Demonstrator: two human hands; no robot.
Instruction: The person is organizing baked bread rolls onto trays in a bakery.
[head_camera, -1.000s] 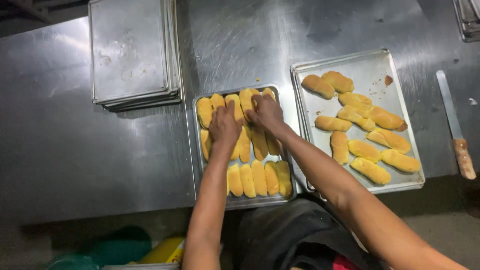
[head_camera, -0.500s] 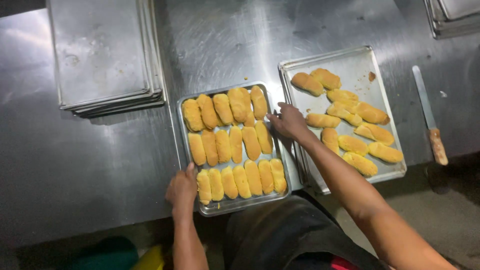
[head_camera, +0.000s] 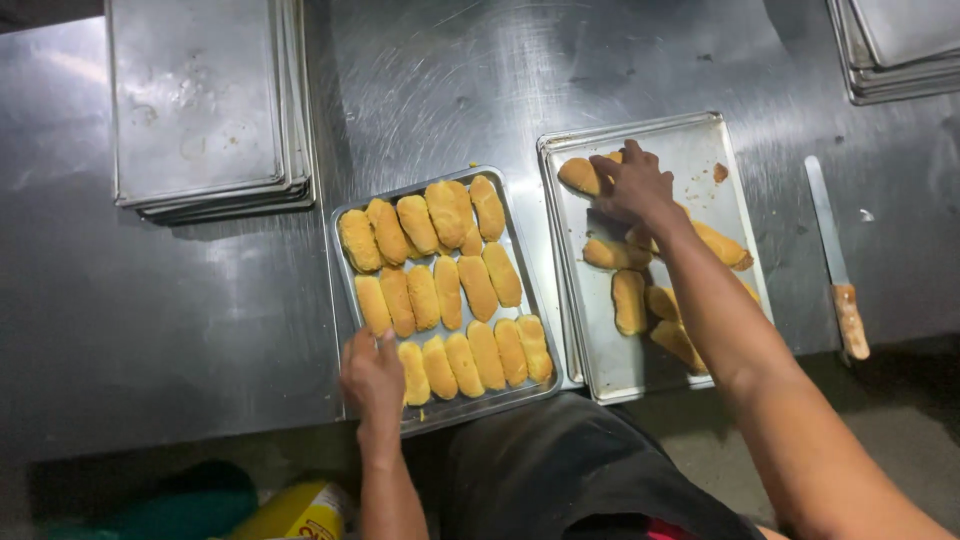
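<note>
Head view: left hand (head_camera: 372, 375) rests open on bread tray (head_camera: 345, 300); right hand (head_camera: 632, 185) grasps a bun (head_camera: 580, 176).

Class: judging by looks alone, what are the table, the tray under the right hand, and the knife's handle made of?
Table: likely stainless steel, brushed, with swirl scratches and dull glare. Tray under the right hand: thin pale metal, perhaps aluminium, matte and crumb-specked. Knife handle: seemingly wood, tan and worn.

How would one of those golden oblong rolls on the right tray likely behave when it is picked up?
The rolls look like soft baked bread, so probably light and easily dented if squeezed. Their rounded, elongated shape suggests one could roll sideways on the smooth metal right tray. Crumbs on the tray hint the crust may flake. The right hand rests on them.
</note>
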